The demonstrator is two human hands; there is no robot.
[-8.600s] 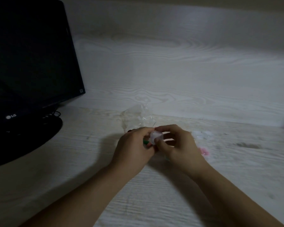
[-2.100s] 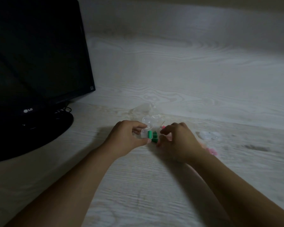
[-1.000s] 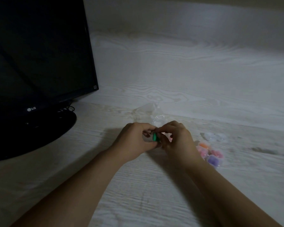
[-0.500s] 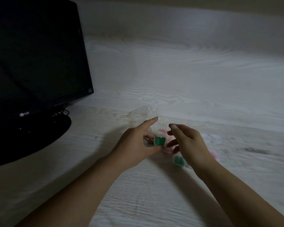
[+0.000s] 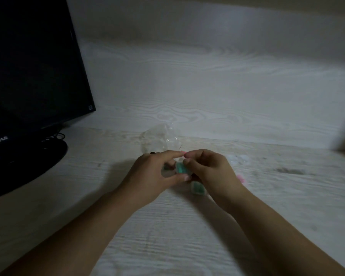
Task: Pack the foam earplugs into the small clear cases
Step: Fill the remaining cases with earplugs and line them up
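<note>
The pale wood-grain table (image 5: 267, 196) fills most of the scene, with a black monitor (image 5: 32, 66) on its stand at the far left. Just beyond the hands lies a crumpled clear plastic bag (image 5: 159, 138).

Both hands meet over the middle of the table. The left hand (image 5: 153, 172) has its thumb and fingers curled around a small clear case (image 5: 181, 168) with green foam earplugs showing through it. The right hand (image 5: 209, 170) pinches the same case from the other side, fingertips bent onto it, apparently pressing the lid down. A second case (image 5: 197, 188) with green inside lies on the table just below the right hand. To the right of that hand, a bit of pink (image 5: 241, 178) peeks out, and further right some clear pieces (image 5: 239, 159) lie blurred; what they are I cannot tell.

The case looks light, stiff and slick, so it probably wants holding by opposite edges, with gentle pressure. The foam inside should squash readily and spring back, likely pushing against the lid.
</note>
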